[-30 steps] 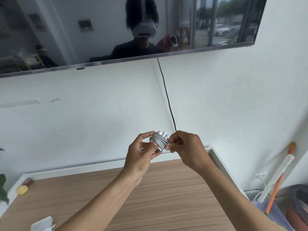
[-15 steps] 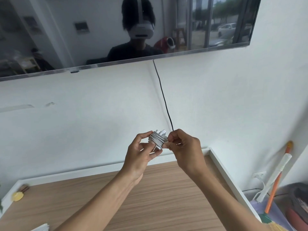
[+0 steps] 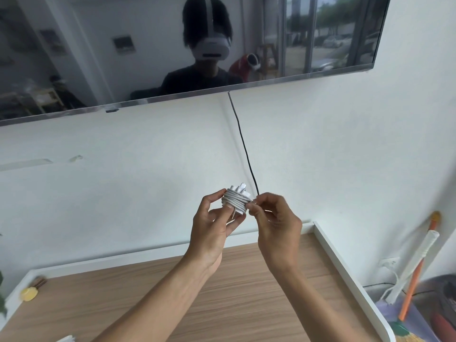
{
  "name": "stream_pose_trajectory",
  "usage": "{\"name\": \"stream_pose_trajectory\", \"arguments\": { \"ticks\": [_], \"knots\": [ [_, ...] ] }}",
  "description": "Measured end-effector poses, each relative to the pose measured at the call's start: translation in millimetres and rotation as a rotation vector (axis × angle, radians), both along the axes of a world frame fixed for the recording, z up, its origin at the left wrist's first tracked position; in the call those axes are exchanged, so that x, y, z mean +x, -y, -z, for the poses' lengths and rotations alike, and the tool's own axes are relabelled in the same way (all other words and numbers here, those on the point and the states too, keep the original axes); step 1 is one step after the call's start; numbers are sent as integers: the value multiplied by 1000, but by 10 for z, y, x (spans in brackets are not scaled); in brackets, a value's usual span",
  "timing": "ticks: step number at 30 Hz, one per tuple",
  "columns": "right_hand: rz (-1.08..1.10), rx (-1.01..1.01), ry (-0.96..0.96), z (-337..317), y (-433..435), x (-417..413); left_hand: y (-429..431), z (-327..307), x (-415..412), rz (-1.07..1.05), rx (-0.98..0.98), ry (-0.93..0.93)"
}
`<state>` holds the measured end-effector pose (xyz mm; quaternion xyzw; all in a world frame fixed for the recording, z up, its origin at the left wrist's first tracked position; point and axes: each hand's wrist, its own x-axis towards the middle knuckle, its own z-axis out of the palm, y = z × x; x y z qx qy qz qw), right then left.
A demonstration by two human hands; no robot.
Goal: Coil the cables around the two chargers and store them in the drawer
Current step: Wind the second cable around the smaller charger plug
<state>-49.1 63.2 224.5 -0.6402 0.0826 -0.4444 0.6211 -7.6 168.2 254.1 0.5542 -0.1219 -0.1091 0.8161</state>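
A white charger (image 3: pixel 236 199) with its pale cable wound in tight turns around it is held up in front of the wall, above the wooden table (image 3: pixel 237 299). My left hand (image 3: pixel 214 225) grips the wrapped charger from the left with thumb and fingers. My right hand (image 3: pixel 274 218) pinches the cable's free end against the right side of the coil. A second white charger (image 3: pixel 66 338) shows only as a corner at the bottom left edge. No drawer is in view.
A wall-mounted television (image 3: pixel 172 50) hangs above, with a black cord (image 3: pixel 244 146) running down behind my hands. The table has a raised white rim (image 3: pixel 345 272). A small yellow object (image 3: pixel 29 293) lies at the far left. A broom (image 3: pixel 414 275) leans at the right.
The view has shifted slightly right. My right hand has kept working the cable end at the coil's right side; the left hand holds the charger steady.
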Motion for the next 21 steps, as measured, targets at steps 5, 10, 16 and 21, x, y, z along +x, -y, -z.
{"name": "stream_pose_trajectory", "arguments": {
  "ticks": [5, 10, 16, 21],
  "knots": [
    [34, -223, 14, 11, 40, 16, -17, -2, 26, 38, -20, -13],
    [22, -421, -9, 43, 159, 33, -34, 44, 37, 15, 38, 4],
    [44, -536, -22, 45, 180, 41, -18, 93, 45, 41, 13, -23],
    [15, -583, -6, 52, 194, 48, -64, 94, 69, 98, -98, -110]
  ]
}}
